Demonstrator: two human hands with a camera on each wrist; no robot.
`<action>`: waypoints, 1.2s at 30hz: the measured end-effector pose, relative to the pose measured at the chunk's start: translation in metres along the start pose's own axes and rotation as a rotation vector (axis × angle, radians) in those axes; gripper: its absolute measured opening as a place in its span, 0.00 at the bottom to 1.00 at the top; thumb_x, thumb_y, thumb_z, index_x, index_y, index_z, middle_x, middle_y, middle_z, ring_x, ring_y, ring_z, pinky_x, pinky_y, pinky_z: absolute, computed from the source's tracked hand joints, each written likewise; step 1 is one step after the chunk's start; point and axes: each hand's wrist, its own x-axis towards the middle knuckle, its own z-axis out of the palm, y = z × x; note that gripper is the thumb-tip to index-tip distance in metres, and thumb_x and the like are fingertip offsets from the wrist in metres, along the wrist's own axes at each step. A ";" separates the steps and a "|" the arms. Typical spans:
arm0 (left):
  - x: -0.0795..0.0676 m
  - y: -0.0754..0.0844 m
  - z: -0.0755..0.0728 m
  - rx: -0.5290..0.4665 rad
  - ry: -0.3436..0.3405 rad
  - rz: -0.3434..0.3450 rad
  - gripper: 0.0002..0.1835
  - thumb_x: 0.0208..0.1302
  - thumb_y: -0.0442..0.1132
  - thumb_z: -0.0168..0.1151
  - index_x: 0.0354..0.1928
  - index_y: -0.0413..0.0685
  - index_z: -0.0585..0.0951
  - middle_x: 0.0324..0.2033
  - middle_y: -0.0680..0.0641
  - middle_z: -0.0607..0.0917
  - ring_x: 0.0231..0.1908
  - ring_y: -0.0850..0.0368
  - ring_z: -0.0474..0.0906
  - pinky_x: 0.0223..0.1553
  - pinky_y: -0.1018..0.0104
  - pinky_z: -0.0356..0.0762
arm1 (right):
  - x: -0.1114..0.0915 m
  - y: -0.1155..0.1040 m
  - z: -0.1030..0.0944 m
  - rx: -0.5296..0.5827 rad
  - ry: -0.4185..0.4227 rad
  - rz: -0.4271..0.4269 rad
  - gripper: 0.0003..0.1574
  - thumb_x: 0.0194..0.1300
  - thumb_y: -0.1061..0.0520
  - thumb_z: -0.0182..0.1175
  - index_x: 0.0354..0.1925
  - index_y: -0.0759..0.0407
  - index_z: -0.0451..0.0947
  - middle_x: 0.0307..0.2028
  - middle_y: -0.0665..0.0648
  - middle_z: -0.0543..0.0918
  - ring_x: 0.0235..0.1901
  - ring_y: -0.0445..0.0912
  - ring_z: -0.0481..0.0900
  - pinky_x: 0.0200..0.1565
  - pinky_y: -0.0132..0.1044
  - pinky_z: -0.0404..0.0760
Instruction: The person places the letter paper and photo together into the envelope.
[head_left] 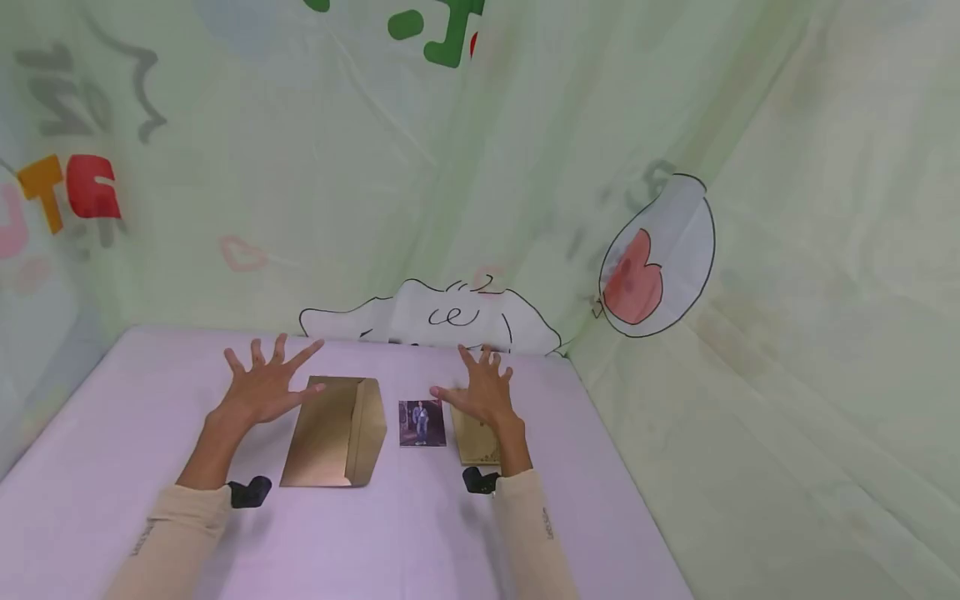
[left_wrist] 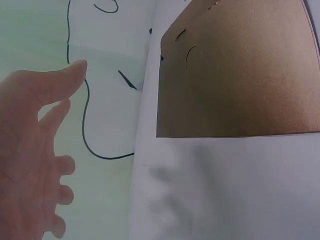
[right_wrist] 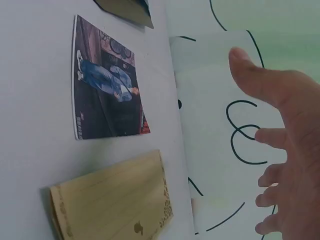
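My left hand [head_left: 260, 389] hovers with spread fingers over the left part of the table, its thumb over the edge of a gold-brown envelope [head_left: 322, 442]. The envelope's flap [head_left: 369, 433] points right, and its shiny surface fills the upper right of the left wrist view. My right hand [head_left: 486, 392], fingers also spread, hangs above a tan decorated paper [right_wrist: 110, 200], which looks folded or stacked. Between the two lies a small square photo [head_left: 422, 423] of a standing person in blue clothes. Neither hand holds anything.
The pale lilac table [head_left: 360, 542] ends at a hanging whitish-green cloth [head_left: 315, 208] with drawings at the back and right. Black straps with small mounts [head_left: 250, 492] sit at both wrists.
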 end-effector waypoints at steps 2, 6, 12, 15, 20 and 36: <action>0.000 0.003 0.001 -0.004 0.005 0.005 0.44 0.75 0.68 0.58 0.86 0.62 0.59 0.81 0.17 0.55 0.75 0.02 0.48 0.64 0.02 0.34 | -0.002 -0.001 0.003 0.000 0.023 0.017 0.61 0.65 0.26 0.69 0.85 0.52 0.63 0.82 0.77 0.62 0.80 0.76 0.63 0.74 0.78 0.62; -0.004 0.010 0.006 -0.022 0.011 0.016 0.42 0.76 0.65 0.60 0.85 0.62 0.61 0.79 0.17 0.58 0.74 0.04 0.54 0.65 0.03 0.40 | -0.007 -0.004 0.014 -0.005 0.151 0.055 0.40 0.72 0.38 0.70 0.72 0.57 0.80 0.62 0.67 0.88 0.56 0.66 0.88 0.55 0.64 0.84; -0.021 0.030 0.029 -0.043 0.023 0.051 0.40 0.75 0.63 0.63 0.83 0.59 0.68 0.75 0.20 0.69 0.67 0.11 0.71 0.63 0.09 0.61 | -0.026 -0.016 0.045 0.087 0.313 0.130 0.22 0.67 0.47 0.77 0.47 0.65 0.92 0.36 0.61 0.94 0.37 0.57 0.92 0.40 0.54 0.85; -0.031 0.042 0.046 -0.073 0.016 0.069 0.40 0.74 0.61 0.65 0.82 0.57 0.70 0.74 0.21 0.71 0.67 0.14 0.73 0.63 0.13 0.65 | -0.036 -0.020 0.062 0.090 0.310 0.173 0.26 0.63 0.45 0.80 0.44 0.67 0.92 0.39 0.63 0.94 0.40 0.59 0.91 0.42 0.55 0.86; -0.044 0.058 0.065 -0.133 -0.007 0.070 0.38 0.72 0.57 0.67 0.80 0.53 0.73 0.72 0.20 0.73 0.70 0.13 0.70 0.64 0.18 0.65 | -0.049 -0.024 0.081 0.053 0.263 0.252 0.30 0.58 0.43 0.83 0.44 0.67 0.89 0.41 0.64 0.91 0.44 0.59 0.86 0.48 0.58 0.84; -0.058 0.066 0.076 -0.241 -0.082 0.023 0.39 0.67 0.50 0.70 0.79 0.55 0.73 0.79 0.22 0.65 0.75 0.09 0.60 0.50 0.23 0.81 | -0.049 -0.024 0.094 0.266 0.400 0.361 0.06 0.54 0.66 0.74 0.32 0.68 0.87 0.29 0.65 0.89 0.32 0.60 0.87 0.37 0.57 0.83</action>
